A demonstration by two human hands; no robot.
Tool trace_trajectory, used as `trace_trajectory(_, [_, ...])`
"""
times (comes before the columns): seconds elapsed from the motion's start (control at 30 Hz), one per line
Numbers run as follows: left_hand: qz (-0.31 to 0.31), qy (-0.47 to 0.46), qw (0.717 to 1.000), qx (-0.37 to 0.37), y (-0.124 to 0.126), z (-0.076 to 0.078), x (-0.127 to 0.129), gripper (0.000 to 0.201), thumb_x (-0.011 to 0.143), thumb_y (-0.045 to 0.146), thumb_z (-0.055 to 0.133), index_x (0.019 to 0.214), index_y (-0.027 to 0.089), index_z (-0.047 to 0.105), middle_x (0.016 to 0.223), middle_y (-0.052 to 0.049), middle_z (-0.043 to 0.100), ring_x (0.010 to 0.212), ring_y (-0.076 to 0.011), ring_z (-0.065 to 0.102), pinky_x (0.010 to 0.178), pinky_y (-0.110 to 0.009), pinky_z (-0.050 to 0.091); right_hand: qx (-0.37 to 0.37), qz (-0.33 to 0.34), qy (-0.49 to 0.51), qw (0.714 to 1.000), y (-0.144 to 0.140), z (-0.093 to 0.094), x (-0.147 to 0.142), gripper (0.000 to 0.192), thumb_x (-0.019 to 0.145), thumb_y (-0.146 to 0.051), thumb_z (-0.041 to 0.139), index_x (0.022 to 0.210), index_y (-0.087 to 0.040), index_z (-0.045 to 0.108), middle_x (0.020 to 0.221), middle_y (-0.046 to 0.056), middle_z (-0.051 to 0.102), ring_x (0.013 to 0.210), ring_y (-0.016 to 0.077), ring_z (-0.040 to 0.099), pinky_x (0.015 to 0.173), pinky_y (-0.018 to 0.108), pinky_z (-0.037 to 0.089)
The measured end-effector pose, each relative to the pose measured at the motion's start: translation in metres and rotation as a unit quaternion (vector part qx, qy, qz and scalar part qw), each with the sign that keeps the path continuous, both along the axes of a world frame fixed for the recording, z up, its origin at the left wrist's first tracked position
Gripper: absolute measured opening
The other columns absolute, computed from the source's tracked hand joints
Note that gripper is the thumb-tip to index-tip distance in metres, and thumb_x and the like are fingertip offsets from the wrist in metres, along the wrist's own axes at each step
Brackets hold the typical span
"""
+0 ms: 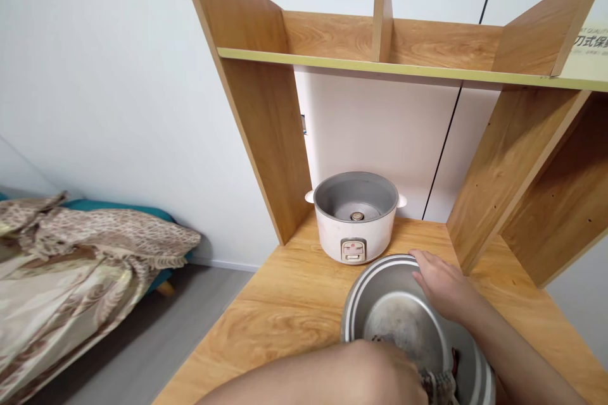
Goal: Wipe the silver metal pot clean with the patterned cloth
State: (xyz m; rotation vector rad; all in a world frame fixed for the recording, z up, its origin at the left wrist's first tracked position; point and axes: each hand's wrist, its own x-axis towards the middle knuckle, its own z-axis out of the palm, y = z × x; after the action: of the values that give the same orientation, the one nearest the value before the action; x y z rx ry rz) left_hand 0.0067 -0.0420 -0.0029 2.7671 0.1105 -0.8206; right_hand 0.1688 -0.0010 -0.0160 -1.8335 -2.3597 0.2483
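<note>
A grey metal inner pot (370, 304) of a rice cooker is tilted so that its inside faces me, with stains on its bottom. My right hand (441, 285) holds the far right rim, fingers over the edge and thumb on the inner side. Inside the pot, my left hand (380, 370) is closed on a dark patterned cloth (439, 386); the fingers are mostly hidden and slightly blurred. Just behind stands the white rice cooker body (327, 237), its lid off, a round heating sensor visible in its base and a switch panel on the front.
The wooden desk (266, 323) carries a shelf unit (266, 133) with upright panels left and right of the cooker. A shelf board (332, 62) runs above it. To the left, a bed or couch (95, 247) is covered with patterned fabric.
</note>
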Motion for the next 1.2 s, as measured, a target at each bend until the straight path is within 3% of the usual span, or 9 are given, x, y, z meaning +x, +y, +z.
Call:
trace_trajectory(0.1, [0.005,0.014,1.000,0.006,-0.001,0.009,0.001,0.026,0.078,0.022,0.059,0.053,0.017,0.054,0.061,-0.007,0.068,0.048,-0.0151,0.058,0.039,-0.026,0.037,-0.001,0.004,-0.002,1.000,0.000,0.002,0.000,0.038,0.099,-0.023,0.030,0.130,-0.018,0.051,0.129,0.013,0.061,0.117,0.0250,0.056,0.088,0.034,0.039])
trace_trajectory(0.3, [-0.002,-0.005,0.998,0.058,-0.007,0.021,-0.002,0.017,0.081,0.023,0.058,0.075,0.013,0.070,0.065,-0.008,0.071,0.050,-0.0179,0.061,0.038,-0.030,0.037,-0.003,0.001,-0.017,1.000,0.000,0.003,0.000,0.039,0.099,-0.021,0.027,0.129,-0.018,0.052,0.124,0.013,0.063,0.115,0.0245,0.057,0.087,0.034,0.038])
trace_trajectory(0.53, [0.019,0.010,0.999,0.037,-0.004,0.017,0.001,0.021,0.084,0.024,0.056,0.087,0.012,0.072,0.072,-0.009,0.073,0.059,-0.0188,0.066,0.041,-0.029,0.038,-0.001,0.002,-0.018,1.000,0.000,0.002,0.000,0.038,0.099,-0.022,0.028,0.130,-0.018,0.051,0.125,0.013,0.062,0.117,0.0245,0.056,0.088,0.033,0.038])
trace_trajectory(0.8, [0.008,-0.005,1.000,-0.007,0.000,-0.003,0.000,0.018,0.078,0.025,0.058,0.065,0.015,0.065,0.066,-0.009,0.071,0.052,-0.0184,0.062,0.041,-0.029,0.039,-0.001,0.002,-0.017,1.000,0.001,0.000,0.001,0.039,0.099,-0.022,0.028,0.131,-0.018,0.051,0.126,0.014,0.062,0.117,0.0250,0.056,0.089,0.034,0.039])
trace_trajectory(1.07, [0.026,-0.010,0.999,0.044,-0.006,0.016,-0.002,0.020,0.083,0.022,0.056,0.088,0.012,0.073,0.067,-0.008,0.072,0.052,-0.0191,0.062,0.043,-0.030,0.038,-0.002,0.001,-0.019,1.000,0.001,0.000,0.001,0.038,0.099,-0.023,0.029,0.130,-0.018,0.050,0.124,0.013,0.062,0.116,0.0251,0.056,0.090,0.034,0.039])
trace_trajectory(1.2, [0.036,-0.011,0.999,0.024,-0.004,0.010,-0.001,0.020,0.083,0.027,0.057,0.087,0.014,0.073,0.063,-0.007,0.071,0.045,-0.0180,0.058,0.041,-0.030,0.036,0.002,0.001,-0.013,1.000,0.001,-0.001,0.001,0.037,0.099,-0.024,0.030,0.130,-0.019,0.051,0.125,0.013,0.062,0.117,0.0245,0.056,0.090,0.033,0.039])
